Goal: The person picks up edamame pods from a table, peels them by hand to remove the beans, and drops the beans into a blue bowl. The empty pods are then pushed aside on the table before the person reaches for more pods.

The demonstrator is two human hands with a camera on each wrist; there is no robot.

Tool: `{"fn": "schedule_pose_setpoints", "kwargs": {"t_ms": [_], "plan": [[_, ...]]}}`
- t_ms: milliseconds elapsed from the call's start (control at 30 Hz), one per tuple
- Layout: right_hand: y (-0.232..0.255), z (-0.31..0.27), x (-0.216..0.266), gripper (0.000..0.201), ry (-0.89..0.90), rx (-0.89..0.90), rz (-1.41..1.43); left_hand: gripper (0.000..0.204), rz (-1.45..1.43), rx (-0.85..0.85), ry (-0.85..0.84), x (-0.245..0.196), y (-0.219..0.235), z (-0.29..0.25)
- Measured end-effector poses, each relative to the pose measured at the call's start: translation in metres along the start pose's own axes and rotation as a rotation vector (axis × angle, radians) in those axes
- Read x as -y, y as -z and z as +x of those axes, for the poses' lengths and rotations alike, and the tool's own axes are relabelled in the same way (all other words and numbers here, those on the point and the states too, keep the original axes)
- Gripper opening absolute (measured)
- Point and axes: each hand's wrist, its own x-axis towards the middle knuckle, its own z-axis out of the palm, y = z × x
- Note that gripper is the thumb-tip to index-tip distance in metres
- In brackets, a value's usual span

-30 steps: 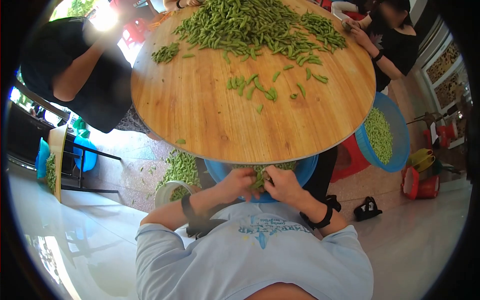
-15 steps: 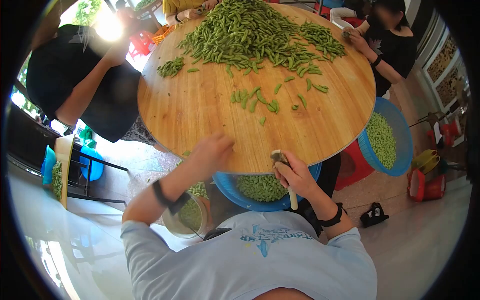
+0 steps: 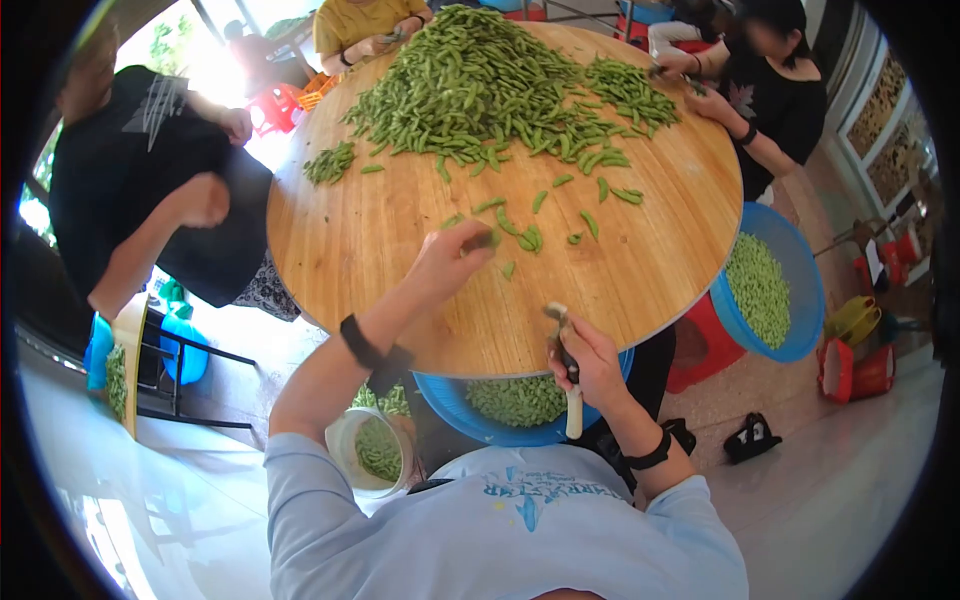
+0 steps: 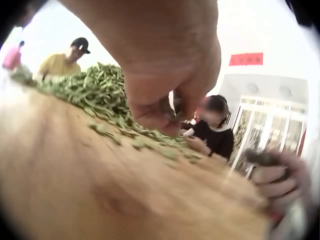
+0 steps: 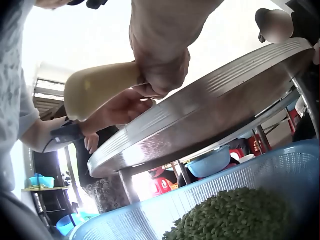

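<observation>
My left hand [image 3: 450, 262] reaches out over the table, fingers curled down among loose green bean pods [image 3: 530, 238]. A blurred bit of green shows at its fingertips, and the left wrist view has thumb and fingers pinched together on a small dark greenish thing [image 4: 169, 106]. Near the table's front edge, my right hand [image 3: 590, 362] grips a cream-handled tool [image 3: 574, 412], its handle pointing back toward my body. The tool's kind cannot be told. Below that hand sits a blue basket [image 3: 470, 430] of shelled green beans [image 3: 515, 400].
A large heap of pods [image 3: 470, 90] covers the far part of the round wooden table [image 3: 380, 300]. On the right stands another blue basket [image 3: 805, 300] of beans; on the left, a pale bucket [image 3: 347, 450] holds green pieces. Other people sit around the table.
My left hand has gone from above the blue basket out to the loose pods on the table. The right hand has drawn apart from it, still holding the tool.
</observation>
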Motion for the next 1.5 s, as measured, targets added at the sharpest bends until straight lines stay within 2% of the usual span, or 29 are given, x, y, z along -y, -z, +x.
{"fn": "schedule_pose_setpoints", "kwargs": {"t_ms": [33,67,133,167,233,367,433,567,633,667,833,967,1033,1067,1133,1267,1333,1467,1500], "plan": [[0.0,0.002,0.001,0.038,0.046,-0.021,-0.01,0.021,-0.467,0.098,0.336,-0.021,-0.004,-0.01],[-0.001,0.003,0.002,0.038,0.041,-0.037,-0.009,0.021,-0.477,0.112,0.338,-0.032,-0.012,-0.02],[-0.006,-0.001,0.003,0.039,0.03,0.005,0.106,0.016,-0.809,0.14,0.376,-0.047,-0.027,-0.043],[-0.007,-0.005,0.004,0.039,0.022,-0.007,0.109,0.016,-0.816,0.15,0.385,-0.052,-0.032,-0.051],[-0.009,-0.009,0.008,0.042,0.003,0.139,0.168,0.014,-0.851,0.155,0.376,-0.059,-0.038,-0.062],[-0.011,-0.012,0.002,0.045,0.0,0.174,0.149,0.011,-0.862,0.095,0.397,-0.064,-0.042,-0.07],[-0.014,-0.012,-0.001,0.044,0.008,0.165,0.138,0.011,-0.839,0.047,0.292,-0.059,-0.044,-0.072],[-0.02,-0.012,-0.001,0.042,-0.033,0.164,0.221,0.01,-0.714,0.029,0.221,-0.054,-0.041,-0.077],[-0.02,-0.01,-0.005,0.041,0.028,0.172,0.099,0.012,-0.718,-0.008,0.155,-0.053,-0.041,-0.079],[-0.02,-0.01,-0.008,0.041,0.025,0.173,0.098,0.012,-0.72,-0.01,0.156,-0.053,-0.039,-0.081],[-0.017,-0.01,-0.013,0.042,0.097,0.133,-0.05,0.015,-0.887,0.086,0.388,-0.054,-0.037,-0.083],[-0.02,-0.014,-0.007,0.044,0.064,0.165,0.015,0.016,-0.884,0.092,0.396,-0.048,-0.042,-0.081],[-0.016,-0.013,-0.01,0.045,0.036,0.164,0.033,0.016,-0.874,0.065,0.296,-0.055,-0.041,-0.081],[-0.016,-0.013,-0.01,0.045,0.033,0.165,0.036,0.016,-0.873,0.064,0.3,-0.054,-0.043,-0.082],[-0.017,-0.014,-0.011,0.044,0.049,0.149,0.012,0.015,-0.729,0.024,0.187,-0.051,-0.047,-0.082],[-0.015,-0.016,-0.014,0.043,0.096,0.137,-0.015,0.014,-0.741,0.059,0.202,-0.053,-0.044,-0.083],[-0.016,-0.017,-0.013,0.04,0.15,0.146,-0.043,0.015,-0.692,0.038,0.155,-0.051,-0.046,-0.084],[-0.012,-0.017,-0.018,0.037,0.251,0.092,-0.173,0.015,-0.728,0.026,0.162,-0.053,-0.05,-0.084],[-0.008,-0.016,-0.018,0.036,0.225,0.1,-0.136,0.016,-0.832,0.114,0.319,-0.05,-0.048,-0.082]]}}
